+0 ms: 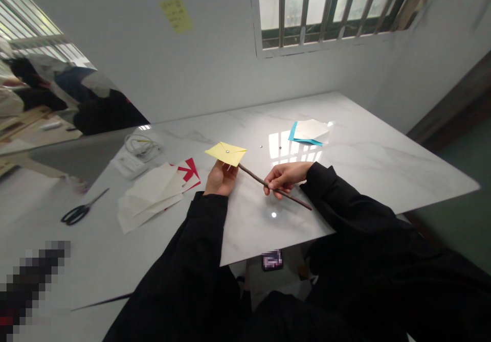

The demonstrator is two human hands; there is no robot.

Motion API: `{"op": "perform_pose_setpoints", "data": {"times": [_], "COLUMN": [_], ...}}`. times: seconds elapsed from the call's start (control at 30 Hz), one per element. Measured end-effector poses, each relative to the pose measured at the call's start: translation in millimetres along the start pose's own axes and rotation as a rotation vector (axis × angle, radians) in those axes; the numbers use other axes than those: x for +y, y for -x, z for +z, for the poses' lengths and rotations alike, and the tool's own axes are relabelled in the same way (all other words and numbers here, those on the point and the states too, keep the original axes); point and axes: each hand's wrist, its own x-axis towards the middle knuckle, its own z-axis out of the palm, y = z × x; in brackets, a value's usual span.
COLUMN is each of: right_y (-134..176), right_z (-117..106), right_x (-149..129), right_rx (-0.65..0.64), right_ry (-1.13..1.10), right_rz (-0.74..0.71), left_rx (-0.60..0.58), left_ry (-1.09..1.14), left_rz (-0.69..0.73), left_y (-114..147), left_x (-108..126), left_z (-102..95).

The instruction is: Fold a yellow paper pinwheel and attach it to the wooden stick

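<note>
A yellow folded paper (225, 154) with a small round stud in its middle and creases running to it rests on my left hand (221, 178). The fingers of that hand are bent up behind and under the paper, partly hidden by it. A thin brown stick (251, 174) slants from the paper's lower right corner down to the right. My right hand (284, 177) is closed round the stick near its middle, and its free end sticks out past the fingers. How the stick meets the paper is hidden.
On the white marbled table (383, 163) lie blue and white papers (309, 131), two tiny studs (280, 147), cream sheets (151, 194), red paper pieces (188, 169), black-handled scissors (82, 209) and a white power strip with cable (134, 160). A yellow note (176, 15) hangs on the wall.
</note>
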Motion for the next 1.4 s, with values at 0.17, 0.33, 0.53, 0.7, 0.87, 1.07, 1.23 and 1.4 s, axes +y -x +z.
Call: {"op": "perform_pose_setpoints", "data": {"times": [0.17, 0.33, 0.53, 0.7, 0.87, 1.07, 1.23, 1.4], "right_y": [2, 4, 4, 3, 2, -1, -7, -16], "right_z": [-5, -10, -12, -13, -13, -9, -7, -3], "right_x": [3, 5, 7, 8, 10, 6, 2, 2], "right_rx": [0.019, 0.021, 0.008, 0.010, -0.017, 0.143, 0.470, 0.582], "right_ry": [-0.029, -0.062, -0.080, -0.084, -0.087, -0.209, -0.424, -0.548], "right_rz": [-0.009, -0.020, -0.028, -0.038, -0.046, -0.103, -0.200, -0.250], "left_rx": [-0.031, -0.065, -0.116, -0.120, -0.146, -0.187, -0.269, -0.386], "left_ry": [0.028, 0.038, 0.060, 0.087, 0.086, 0.017, -0.122, -0.222], "left_rz": [-0.008, -0.018, -0.019, -0.038, -0.030, -0.039, -0.086, -0.133], "left_y": [0, -1, -4, -7, -7, -5, 1, 6], "left_x": [2, 1, 1, 0, -1, -2, -10, -24], "left_z": [-1.3, -3.5, -6.2, -7.3, -6.5, -5.2, -3.2, -2.0]}}
